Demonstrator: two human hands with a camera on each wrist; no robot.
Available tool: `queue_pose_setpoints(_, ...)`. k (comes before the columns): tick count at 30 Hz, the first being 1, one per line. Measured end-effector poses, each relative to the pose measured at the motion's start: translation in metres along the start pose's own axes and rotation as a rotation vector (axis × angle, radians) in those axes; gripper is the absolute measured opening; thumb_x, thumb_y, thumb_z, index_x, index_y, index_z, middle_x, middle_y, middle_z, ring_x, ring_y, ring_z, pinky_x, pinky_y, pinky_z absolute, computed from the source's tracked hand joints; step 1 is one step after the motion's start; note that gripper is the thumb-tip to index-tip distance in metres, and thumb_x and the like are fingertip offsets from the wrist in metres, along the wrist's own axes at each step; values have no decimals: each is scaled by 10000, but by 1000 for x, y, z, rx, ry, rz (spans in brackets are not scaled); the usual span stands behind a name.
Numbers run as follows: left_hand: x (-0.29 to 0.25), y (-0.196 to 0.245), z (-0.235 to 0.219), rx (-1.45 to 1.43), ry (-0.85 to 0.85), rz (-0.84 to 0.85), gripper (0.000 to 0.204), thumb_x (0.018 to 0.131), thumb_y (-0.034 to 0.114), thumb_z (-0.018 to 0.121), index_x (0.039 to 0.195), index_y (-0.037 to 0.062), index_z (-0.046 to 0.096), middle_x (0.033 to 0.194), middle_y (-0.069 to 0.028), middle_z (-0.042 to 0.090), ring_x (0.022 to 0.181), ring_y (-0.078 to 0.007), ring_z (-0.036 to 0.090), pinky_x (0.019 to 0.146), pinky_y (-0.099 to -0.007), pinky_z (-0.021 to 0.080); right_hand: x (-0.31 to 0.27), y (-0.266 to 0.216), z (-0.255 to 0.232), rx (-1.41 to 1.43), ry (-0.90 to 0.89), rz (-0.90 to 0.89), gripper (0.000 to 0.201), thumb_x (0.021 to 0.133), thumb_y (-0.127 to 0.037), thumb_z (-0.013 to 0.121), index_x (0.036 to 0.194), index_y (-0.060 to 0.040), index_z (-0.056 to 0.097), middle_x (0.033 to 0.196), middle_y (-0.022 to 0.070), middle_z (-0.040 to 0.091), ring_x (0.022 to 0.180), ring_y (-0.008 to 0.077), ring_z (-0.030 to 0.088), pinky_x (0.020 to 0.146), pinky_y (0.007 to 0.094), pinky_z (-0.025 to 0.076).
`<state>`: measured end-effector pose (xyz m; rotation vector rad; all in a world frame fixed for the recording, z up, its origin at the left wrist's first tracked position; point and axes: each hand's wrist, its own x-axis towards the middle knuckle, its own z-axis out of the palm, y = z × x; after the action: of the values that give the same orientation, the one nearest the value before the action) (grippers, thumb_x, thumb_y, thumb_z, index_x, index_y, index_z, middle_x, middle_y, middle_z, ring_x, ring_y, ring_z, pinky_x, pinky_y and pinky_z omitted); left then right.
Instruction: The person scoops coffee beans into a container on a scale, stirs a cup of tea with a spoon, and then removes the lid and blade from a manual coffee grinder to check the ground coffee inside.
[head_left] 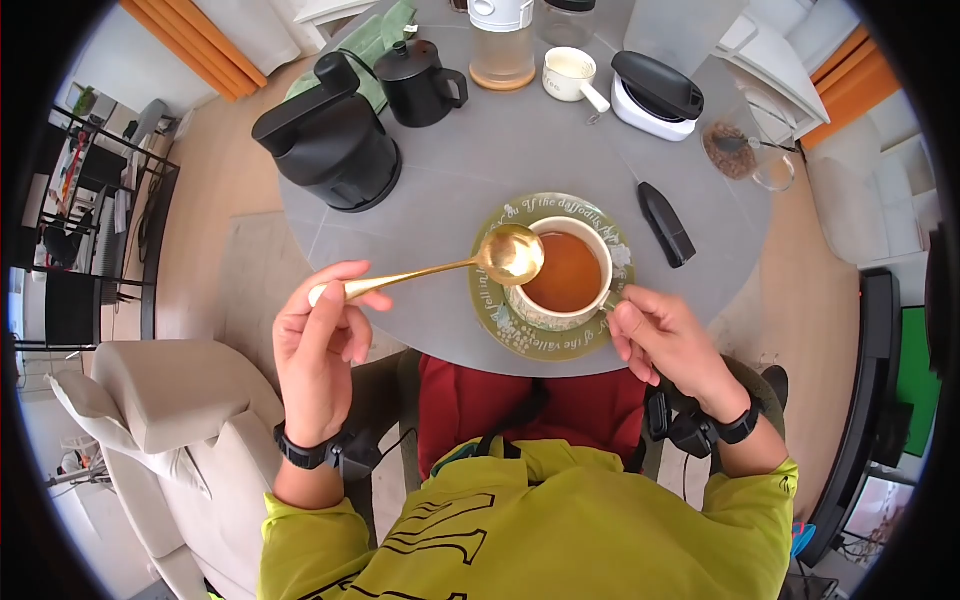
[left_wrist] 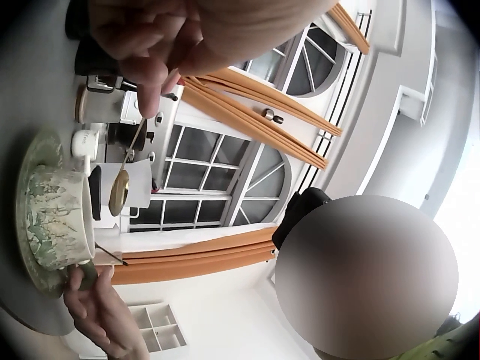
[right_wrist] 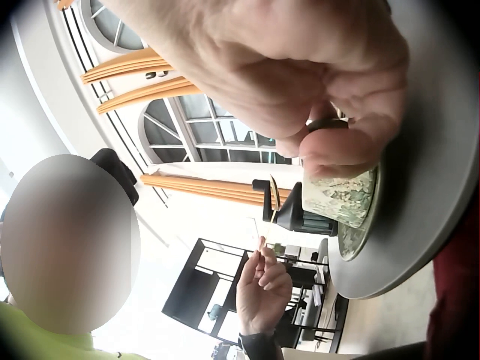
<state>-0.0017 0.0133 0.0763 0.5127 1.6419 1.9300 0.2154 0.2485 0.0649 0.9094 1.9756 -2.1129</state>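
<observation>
A gold spoon [head_left: 511, 255] with a pale handle end is pinched between the thumb and fingers of the left hand [head_left: 322, 330]. Its bowl is over the left rim of a patterned cup [head_left: 540, 314] holding brown liquid [head_left: 565, 272]. Under the cup lies a green saucer [head_left: 487, 310] with white lettering. The right hand [head_left: 665, 340] pinches the cup's handle. In the left wrist view the spoon bowl [left_wrist: 119, 193] hangs above the level of the cup [left_wrist: 64, 214], apart from it. The right wrist view shows the right hand [right_wrist: 330, 90] hiding much of the cup [right_wrist: 341, 199].
At the table's [head_left: 430, 240] back left stand a black grinder-like appliance [head_left: 340, 150] and a black pot [head_left: 415, 85]. A white small jug [head_left: 568, 75], a black-and-white device [head_left: 655, 95] and a glass vessel with brown contents [head_left: 730, 152] stand farther back. Right of the saucer lies a black tool [head_left: 665, 225].
</observation>
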Motion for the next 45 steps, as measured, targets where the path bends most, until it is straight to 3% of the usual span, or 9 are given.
queue_pose_setpoints(4,5,2,-7,-2,45,17,289,988,237,473,1098,14,622,790,-73,656,479,-52,353,471,-180,274,0,-6,6,12,52,2,373,1015,-341,431,778,-58,487,622,13,489,411,50,419,363,184,301)
queue_pose_setpoints(11,13,1,-19,-45,73,48,285,990,200,463,1097,-8,627,813,-113,676,483,-52,395,462,-188,286,0,-9,7,145,100,17,371,1008,-320,451,737,-67,476,595,-5,478,423,49,413,380,203,296)
queue_pose_setpoints(17,16,0,-22,-44,96,42,282,991,195,459,1095,-10,621,810,-117,675,481,-55,395,460,-190,285,-17,-12,6,109,129,-146,365,1011,-301,444,745,-52,470,548,-22,443,430,38,374,416,203,272)
queue_pose_setpoints(23,19,-2,-25,-53,100,28,280,992,194,453,1096,-8,618,813,-124,672,482,-61,402,461,-191,294,-38,-24,5,99,125,-410,410,980,-335,506,870,57,553,534,0,479,430,56,409,427,218,295)
queue_pose_setpoints(31,17,0,-23,-79,70,16,271,993,189,447,1095,-10,601,828,-135,669,478,-62,406,454,-189,300,-35,-32,11,47,98,-585,440,907,-392,603,757,22,602,554,47,465,438,164,419,429,291,284)
queue_pose_setpoints(34,18,-2,-23,-48,104,55,271,993,235,471,1079,9,593,789,-88,635,450,-51,353,445,-171,277,-35,-36,9,34,91,-606,411,880,-369,641,770,25,605,560,57,450,454,199,418,432,309,283)
queue_pose_setpoints(42,17,1,-25,-96,87,25,253,990,175,445,1086,-11,588,831,-146,668,480,-71,418,459,-191,307,-41,-34,14,34,135,-671,448,875,-413,635,775,24,628,569,84,488,451,212,448,425,315,304)
queue_pose_setpoints(45,17,2,-19,-92,113,11,244,984,193,459,1062,-1,583,793,-119,646,447,-60,358,446,-182,286,-41,-30,13,67,189,-651,460,876,-430,625,779,20,629,578,92,498,458,216,476,428,311,312)
